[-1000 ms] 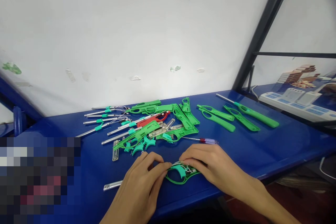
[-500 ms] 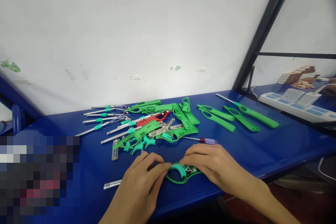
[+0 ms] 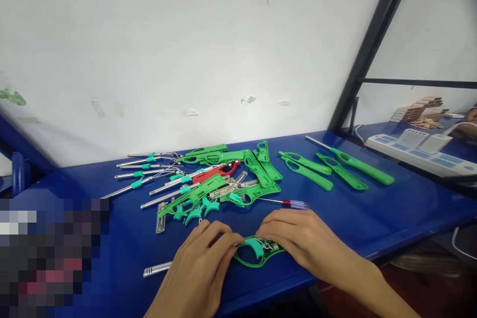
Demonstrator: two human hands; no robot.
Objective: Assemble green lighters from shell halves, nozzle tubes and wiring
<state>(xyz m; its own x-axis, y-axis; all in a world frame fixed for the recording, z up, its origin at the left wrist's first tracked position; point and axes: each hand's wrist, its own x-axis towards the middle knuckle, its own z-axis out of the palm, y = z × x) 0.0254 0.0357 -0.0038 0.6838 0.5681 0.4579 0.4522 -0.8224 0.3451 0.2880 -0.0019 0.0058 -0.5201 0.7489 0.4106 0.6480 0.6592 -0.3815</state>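
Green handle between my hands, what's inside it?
A teal trigger and white wires show inside the green handle. Your left hand covers one end and your right hand the other, so whatever lies there can't be seen.

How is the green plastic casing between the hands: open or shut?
Open: the casing shows its curved teal plastic piece and white wires.

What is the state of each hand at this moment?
Left hand: closed, holding the green casing at its left end.
Right hand: closed, holding the same casing farther right.
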